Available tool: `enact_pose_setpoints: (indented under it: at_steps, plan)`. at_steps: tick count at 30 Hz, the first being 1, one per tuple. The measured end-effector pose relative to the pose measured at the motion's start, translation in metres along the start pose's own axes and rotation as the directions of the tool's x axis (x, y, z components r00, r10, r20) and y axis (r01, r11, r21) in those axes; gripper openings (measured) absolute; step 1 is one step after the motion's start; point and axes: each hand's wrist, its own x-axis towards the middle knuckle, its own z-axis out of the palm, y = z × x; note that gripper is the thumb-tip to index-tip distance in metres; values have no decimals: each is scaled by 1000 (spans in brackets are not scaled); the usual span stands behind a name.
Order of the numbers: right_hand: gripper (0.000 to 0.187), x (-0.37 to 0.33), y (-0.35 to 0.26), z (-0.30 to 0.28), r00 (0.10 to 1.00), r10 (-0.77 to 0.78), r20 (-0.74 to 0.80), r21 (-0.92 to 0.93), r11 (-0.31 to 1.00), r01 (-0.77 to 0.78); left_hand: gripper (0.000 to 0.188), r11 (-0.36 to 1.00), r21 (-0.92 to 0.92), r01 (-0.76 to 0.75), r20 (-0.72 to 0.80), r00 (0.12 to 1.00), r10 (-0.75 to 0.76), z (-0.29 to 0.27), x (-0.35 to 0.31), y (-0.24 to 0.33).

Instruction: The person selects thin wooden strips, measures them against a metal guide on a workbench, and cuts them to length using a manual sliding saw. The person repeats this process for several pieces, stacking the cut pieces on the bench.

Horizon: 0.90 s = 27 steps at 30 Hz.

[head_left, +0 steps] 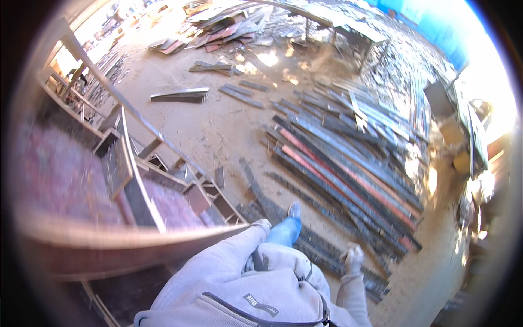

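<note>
My left hand [262, 223] is at the end of a long board edge [180, 234], beside a wooden frame structure on my left. It seems to touch or nearly touch that edge; its fingers are too small and blurred to read. My right hand [353, 256] hangs low on the right, above dark planks [321, 245] lying on the ground. Its fingers look curled in, and nothing shows in them. Between the hands, my blue-clad leg and shoe [294, 211] step beside the planks.
A large stack of long planks [348, 174], some with red faces, spreads across the right. Cut boards [180, 95] and a heap of panels [229, 27] lie farther off. Wooden frames with compartments [212, 193] stand left. A metal-looking stand [463, 125] is at the far right.
</note>
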Motion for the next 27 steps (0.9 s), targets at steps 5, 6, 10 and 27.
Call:
enact_pose_setpoints:
  at_steps: [5, 6, 10, 27]
  plan:
    - [23, 87, 31, 32, 844, 533, 61, -268, 823, -501, 24, 812, -524, -258, -321, 942, 92, -149, 63, 145]
    - [22, 111, 35, 41, 832, 550, 76, -394, 782, -482, 22, 767, -571, -292, -347, 933, 96, -178, 66, 162]
    - [19, 222, 35, 86, 813, 569, 124, -699, 632, -335, 26, 766, -531, -362, -450, 887, 107, -270, 86, 155]
    - [27, 718, -340, 665, 765, 43, 643, -265, 949, 169, 46, 133, -958, 254, 78, 677, -731, -534, 122, -118]
